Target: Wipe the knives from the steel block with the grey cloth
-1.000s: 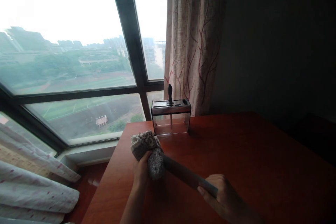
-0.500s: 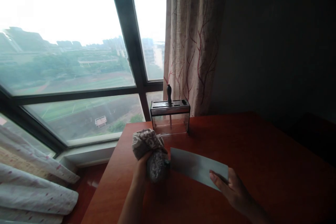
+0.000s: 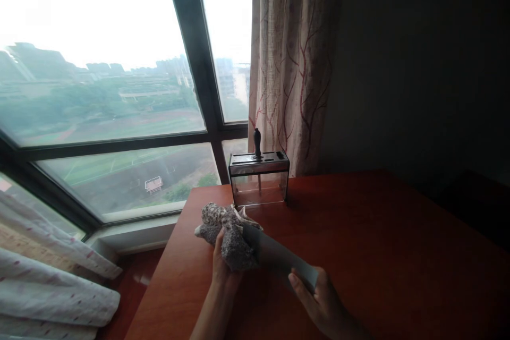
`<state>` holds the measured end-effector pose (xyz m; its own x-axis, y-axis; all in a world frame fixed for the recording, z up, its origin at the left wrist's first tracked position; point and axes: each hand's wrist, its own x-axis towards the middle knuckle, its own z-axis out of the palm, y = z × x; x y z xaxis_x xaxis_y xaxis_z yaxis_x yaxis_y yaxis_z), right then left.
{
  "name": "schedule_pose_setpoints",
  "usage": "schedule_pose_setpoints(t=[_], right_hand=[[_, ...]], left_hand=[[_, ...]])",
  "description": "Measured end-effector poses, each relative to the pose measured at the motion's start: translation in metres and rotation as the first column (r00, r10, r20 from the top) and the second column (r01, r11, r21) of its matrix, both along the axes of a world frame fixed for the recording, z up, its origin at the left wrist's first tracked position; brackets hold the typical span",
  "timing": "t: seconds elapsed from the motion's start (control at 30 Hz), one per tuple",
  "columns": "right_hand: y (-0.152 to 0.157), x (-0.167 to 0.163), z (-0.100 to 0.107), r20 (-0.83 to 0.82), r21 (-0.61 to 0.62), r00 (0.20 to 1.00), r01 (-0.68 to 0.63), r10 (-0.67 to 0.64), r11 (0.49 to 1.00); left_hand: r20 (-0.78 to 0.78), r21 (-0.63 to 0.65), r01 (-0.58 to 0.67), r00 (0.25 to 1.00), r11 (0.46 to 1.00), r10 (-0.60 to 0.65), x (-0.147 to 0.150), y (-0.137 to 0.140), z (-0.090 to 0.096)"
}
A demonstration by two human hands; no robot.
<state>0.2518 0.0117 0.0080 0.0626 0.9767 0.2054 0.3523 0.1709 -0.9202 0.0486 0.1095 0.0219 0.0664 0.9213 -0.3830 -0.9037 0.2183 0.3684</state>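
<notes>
My left hand [image 3: 226, 271] is closed round a bunched grey, fluffy cloth [image 3: 237, 247] with a patterned, pale side showing at its top. The far end of a cleaver [image 3: 274, 252] is tucked against the cloth's right side, partly covered by it. At the blade's near end my right hand [image 3: 321, 297] grips the cleaver, thumb lying on the flat of the blade. The handle is hidden inside that hand. Both hands are above the reddish-brown wooden table [image 3: 358, 223].
Behind the cloth stands a clear-sided knife block [image 3: 258, 167] with a slotted metal top. One dark-handled knife [image 3: 257, 142] is upright in it. A large window [image 3: 111, 90] lies to the left and ahead, with a patterned curtain [image 3: 290, 64] beside it.
The cloth has been turned and spread, and now wraps the cleaver's far end, which stood beside it before. My right hand and the cleaver have moved left and slightly down.
</notes>
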Motion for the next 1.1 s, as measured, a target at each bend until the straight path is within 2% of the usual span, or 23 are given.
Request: schedule_pose_setpoints(t=[0.1, 0.2, 0.27, 0.43, 0.6, 0.7, 0.8, 0.87, 0.97, 1.1], right_hand=[[0.009, -0.002, 0.007, 0.128, 0.092, 0.983, -0.141, 0.129, 0.986], [0.015, -0.001, 0.011, 0.264, 0.154, 0.946, -0.232, 0.186, 0.96], [0.016, 0.0, 0.012, 0.346, 0.185, 0.914, -0.286, 0.21, 0.94], [0.012, 0.006, 0.011, 0.519, 0.231, 0.824, -0.391, 0.227, 0.891], [0.008, 0.016, 0.008, 0.54, 0.189, 0.807, -0.391, 0.237, 0.901], [0.007, 0.019, 0.006, 0.556, 0.188, 0.798, -0.392, 0.231, 0.901], [0.005, 0.014, 0.006, 0.585, 0.231, 0.783, -0.41, 0.211, 0.882], [0.004, 0.006, 0.008, 0.613, 0.271, 0.768, -0.422, 0.183, 0.865], [0.003, -0.008, 0.011, 0.662, 0.352, 0.744, -0.419, 0.094, 0.837], [0.009, -0.016, 0.011, 0.667, 0.429, 0.745, -0.391, 0.006, 0.815]], left_hand=[[0.0, 0.023, 0.083, 0.997, 0.996, -0.083, 0.004, -0.003, -0.005], [-0.027, 0.036, 0.143, 0.99, 0.989, -0.142, 0.008, -0.005, -0.007], [-0.04, -0.007, 0.143, 0.989, 0.99, -0.143, 0.009, -0.005, -0.007], [-0.065, -0.098, 0.087, 0.993, 0.991, -0.094, 0.006, -0.002, 0.002], [-0.092, -0.08, -0.103, 0.991, 0.991, 0.096, -0.008, 0.004, 0.009], [-0.078, -0.053, -0.124, 0.99, 0.991, 0.119, -0.014, 0.006, 0.008], [-0.072, -0.016, -0.053, 0.996, 0.998, 0.052, -0.012, 0.005, 0.004], [-0.063, 0.003, 0.06, 0.996, 0.998, -0.06, -0.006, 0.004, -0.001], [-0.033, 0.04, 0.227, 0.974, 0.973, -0.226, 0.002, 0.001, -0.008], [0.015, 0.184, 0.331, 0.941, 0.926, -0.339, 0.002, -0.002, -0.018]])
